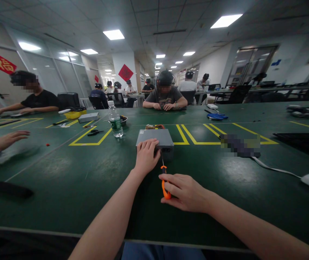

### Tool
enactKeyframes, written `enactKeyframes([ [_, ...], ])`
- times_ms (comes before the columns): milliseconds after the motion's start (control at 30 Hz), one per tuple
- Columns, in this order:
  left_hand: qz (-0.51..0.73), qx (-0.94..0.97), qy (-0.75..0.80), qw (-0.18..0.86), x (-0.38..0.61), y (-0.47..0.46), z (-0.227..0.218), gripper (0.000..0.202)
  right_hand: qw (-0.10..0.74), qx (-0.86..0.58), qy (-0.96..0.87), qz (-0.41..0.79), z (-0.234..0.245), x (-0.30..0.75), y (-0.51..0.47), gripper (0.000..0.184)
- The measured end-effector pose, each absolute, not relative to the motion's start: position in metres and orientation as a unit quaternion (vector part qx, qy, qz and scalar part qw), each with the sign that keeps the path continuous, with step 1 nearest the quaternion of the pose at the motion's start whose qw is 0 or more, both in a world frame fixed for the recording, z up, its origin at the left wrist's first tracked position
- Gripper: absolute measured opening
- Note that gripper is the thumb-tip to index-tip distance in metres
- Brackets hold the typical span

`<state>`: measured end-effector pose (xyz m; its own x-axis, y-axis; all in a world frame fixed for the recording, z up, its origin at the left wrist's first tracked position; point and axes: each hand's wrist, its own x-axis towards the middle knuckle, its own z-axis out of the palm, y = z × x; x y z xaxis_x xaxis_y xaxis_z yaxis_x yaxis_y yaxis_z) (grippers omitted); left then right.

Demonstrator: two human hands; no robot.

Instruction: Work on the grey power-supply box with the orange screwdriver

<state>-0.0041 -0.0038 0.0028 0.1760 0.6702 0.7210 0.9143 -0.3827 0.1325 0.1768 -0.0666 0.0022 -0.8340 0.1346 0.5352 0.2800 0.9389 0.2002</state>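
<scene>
A grey metal computer power supply stands on the green table in front of me, with a bundle of coloured wires at its back. My left hand grips its near edge, fingers across the top and thumb at the front face. In my right hand is a screwdriver with an orange and dark handle. Its thin shaft points away from me, and the tip meets the lower front of the power supply; the exact contact point is too small to make out.
A water bottle stands left of the power supply, before a bowl. A blurred dark device with a white cable lies right. Blue gloves lie farther back. A co-worker's hand reaches in at left; another person sits opposite.
</scene>
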Motion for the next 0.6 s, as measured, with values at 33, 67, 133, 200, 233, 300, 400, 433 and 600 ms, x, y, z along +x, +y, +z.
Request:
enactKeyframes([
  [33, -0.362, -0.748, -0.531, 0.167, -0.0040, -0.0037, 0.0027, 0.028, 0.250, -0.111, -0.953, -0.129, 0.0039, 0.1771, -0.0674, 0.029],
  [67, -0.361, -0.748, -0.532, 0.166, -0.0038, -0.0036, 0.0026, 0.028, 0.236, -0.109, -0.957, -0.126, 0.0056, 0.1772, -0.0682, 0.031],
  [133, -0.363, -0.748, -0.531, 0.167, -0.0037, -0.0034, 0.0025, 0.028, 0.221, -0.103, -0.961, -0.131, 0.0077, 0.1769, -0.0690, 0.033],
  [200, -0.365, -0.747, -0.529, 0.170, -0.0038, -0.0033, 0.0024, 0.027, 0.230, -0.097, -0.958, -0.141, 0.0069, 0.1759, -0.0686, 0.030],
  [233, -0.365, -0.746, -0.529, 0.172, -0.0039, -0.0033, 0.0024, 0.027, 0.238, -0.093, -0.956, -0.144, 0.0054, 0.1753, -0.0679, 0.028],
  [300, -0.365, -0.746, -0.529, 0.173, -0.0042, -0.0034, 0.0025, 0.027, 0.256, -0.087, -0.951, -0.147, 0.0015, 0.1744, -0.0662, 0.022],
  [400, -0.365, -0.748, -0.528, 0.170, -0.0045, -0.0037, 0.0027, 0.027, 0.273, -0.092, -0.948, -0.138, -0.0015, 0.1752, -0.0648, 0.019],
  [433, -0.365, -0.748, -0.527, 0.170, -0.0045, -0.0038, 0.0027, 0.027, 0.272, -0.099, -0.948, -0.132, -0.0009, 0.1762, -0.0649, 0.020],
  [600, -0.365, -0.748, -0.527, 0.172, -0.0044, -0.0041, 0.0024, 0.027, 0.245, -0.106, -0.956, -0.123, 0.0069, 0.1821, -0.0668, 0.033],
])
